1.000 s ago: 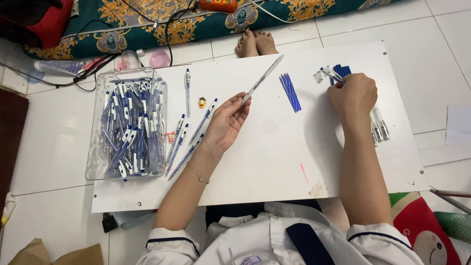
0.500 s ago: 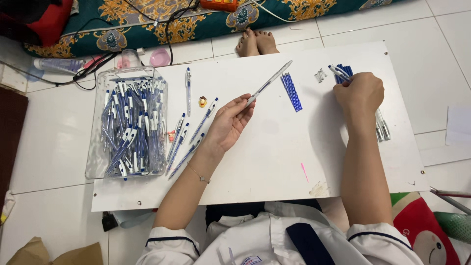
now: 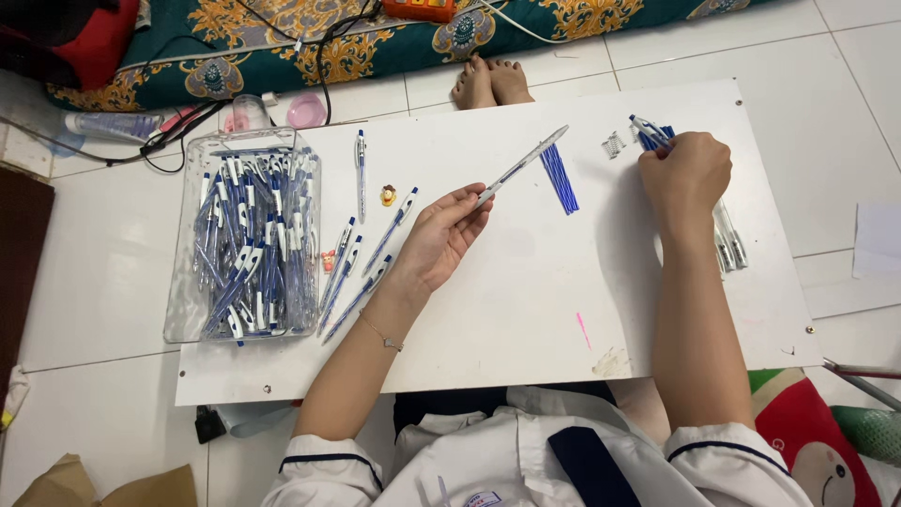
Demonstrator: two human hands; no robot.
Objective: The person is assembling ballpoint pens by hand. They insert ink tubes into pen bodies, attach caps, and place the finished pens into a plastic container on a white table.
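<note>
Pen barrel (image 3: 519, 169), clear with a white and blue tip, sits pinched between the fingertips of our left hand (image 3: 439, 239), slanting up and to the right above the white board (image 3: 488, 319) that serves as our work surface. Our left palm faces up, fingers curled lightly around the barrel's lower end.

Just beyond the barrel's upper end we see a small bundle of blue ink refills (image 3: 559, 178) lying flat on the board. Further right, our right hand (image 3: 687, 171) is closed over a cluster of blue pen parts (image 3: 649, 132) that stick out past the knuckles; a few clear barrels (image 3: 729, 242) lie under and below that wrist. A small pile of springs (image 3: 613, 145) rests just left of that hand.

To the left of our left hand, several finished pens (image 3: 361, 268) lie loose on the board, near a tiny yellow figure (image 3: 388, 195). Past them stands a clear plastic box (image 3: 178, 282) heaped with blue and white pens. Across the board we see another person's bare feet (image 3: 490, 83) on the tiled floor, in front of a patterned teal mattress (image 3: 282, 47).
</note>
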